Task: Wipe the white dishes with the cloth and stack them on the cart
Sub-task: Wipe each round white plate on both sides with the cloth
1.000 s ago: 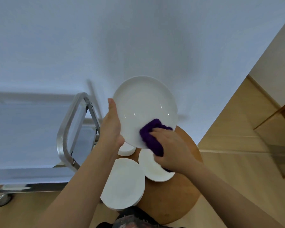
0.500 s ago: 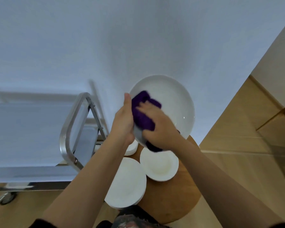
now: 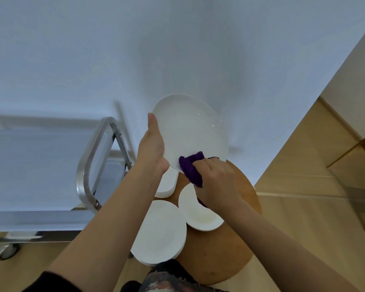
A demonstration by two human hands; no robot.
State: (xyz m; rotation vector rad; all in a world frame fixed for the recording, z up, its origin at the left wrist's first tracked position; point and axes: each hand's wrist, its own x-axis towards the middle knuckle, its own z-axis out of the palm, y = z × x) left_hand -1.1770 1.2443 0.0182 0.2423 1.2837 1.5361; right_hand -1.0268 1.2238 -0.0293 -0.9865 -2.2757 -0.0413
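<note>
Plate: white dish (image 3: 190, 131) held tilted in the air above the round wooden table (image 3: 230, 245), its face turned towards me.
Left hand: my left hand (image 3: 151, 148) grips the plate's rim at nine o'clock, thumb lying up along the edge; I cannot see the fingers behind the plate.
Right hand: my right hand (image 3: 215, 182) is curled round the purple cloth (image 3: 191, 167) and presses it on the plate at six o'clock.
Handling: plate looks stiff, glossy and breakable, I judge it slippery under a wiping push; the rim is the place to hold, with fingers backing the underside against the cloth's pressure.
Cloth: soft and bunched, it folds to the plate's curve.
Waiting dishes: a flat plate stack (image 3: 160, 230) at seven o'clock on the table, a shallow bowl (image 3: 200, 213) beside it, another stack (image 3: 167, 182) under my left wrist.
Cart: steel cart (image 3: 89, 165) stands at nine o'clock, just beside the table; I see no dishes on it.
Risk: swinging the plate across, I judge it could knock the cart's handle.
</note>
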